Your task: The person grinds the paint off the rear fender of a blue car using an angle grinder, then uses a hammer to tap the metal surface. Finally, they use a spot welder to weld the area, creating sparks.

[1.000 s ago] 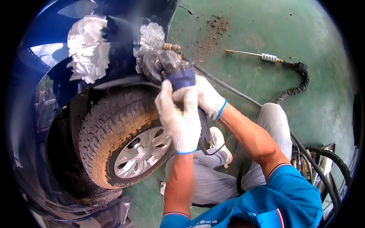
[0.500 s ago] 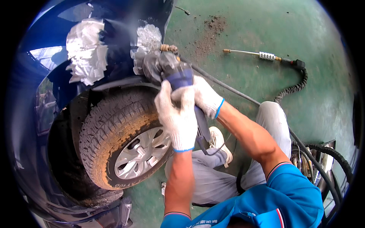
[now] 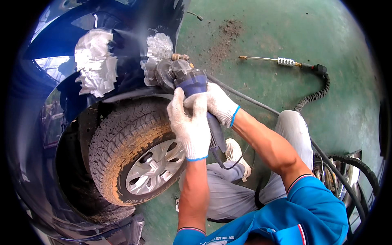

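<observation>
Both hands wear white knitted gloves with blue cuffs and are closed round an angle grinder (image 3: 192, 83) with a blue and black body. My left hand (image 3: 189, 126) grips it from the near side, its thumb along the body. My right hand (image 3: 220, 103) wraps it from the right. The grinder's disc (image 3: 164, 74) is at the lower right edge of a bare silver patch (image 3: 159, 48) on the dark blue car panel (image 3: 126, 61); whether it touches is hard to see. A larger ground patch (image 3: 96, 61) lies to the left.
Below the panel is a muddy tire (image 3: 116, 143) with a silver wheel rim (image 3: 157, 166). A metal rod tool (image 3: 286, 61) with a corrugated black hose (image 3: 316, 96) lies on the green floor (image 3: 339, 45). Grey cable (image 3: 245, 96) crosses it, near scattered dirt (image 3: 228, 34). A cluttered tool box (image 3: 347, 175) stands at right.
The car and wheel appear slightly lower and further right in the picture. My hands keep the same grip on the grinder, and its disc shows a little more sharply.
</observation>
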### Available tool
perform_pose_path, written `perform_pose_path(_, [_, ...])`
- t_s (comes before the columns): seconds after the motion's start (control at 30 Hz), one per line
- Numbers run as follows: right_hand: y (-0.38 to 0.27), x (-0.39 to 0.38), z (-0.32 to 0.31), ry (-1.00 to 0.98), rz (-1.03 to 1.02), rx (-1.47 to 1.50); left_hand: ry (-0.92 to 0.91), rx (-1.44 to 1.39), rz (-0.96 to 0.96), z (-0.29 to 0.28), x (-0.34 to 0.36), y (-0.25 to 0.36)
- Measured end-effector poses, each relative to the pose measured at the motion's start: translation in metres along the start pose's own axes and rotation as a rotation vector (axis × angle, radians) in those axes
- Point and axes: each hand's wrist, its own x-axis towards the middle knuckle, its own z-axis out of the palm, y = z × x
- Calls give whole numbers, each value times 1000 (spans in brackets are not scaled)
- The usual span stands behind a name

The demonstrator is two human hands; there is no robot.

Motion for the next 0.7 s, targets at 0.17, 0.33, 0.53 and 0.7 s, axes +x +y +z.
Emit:
perform_pose_path(0.17, [-1,2,4,15,5,53,-35,66,-31,-3,4,19])
perform_pose_path(0.33, [-4,6,1,4,-17,92,-47,153,-36,-2,8,31])
perform_pose_path(0.53, [15,-3,-11,10,49,2,-46,-108,-162,5,-10,7])
perform_pose_path(0.7, [24,-9,-25,147,-218,-490,-215,-461,-333,1,-8,1])
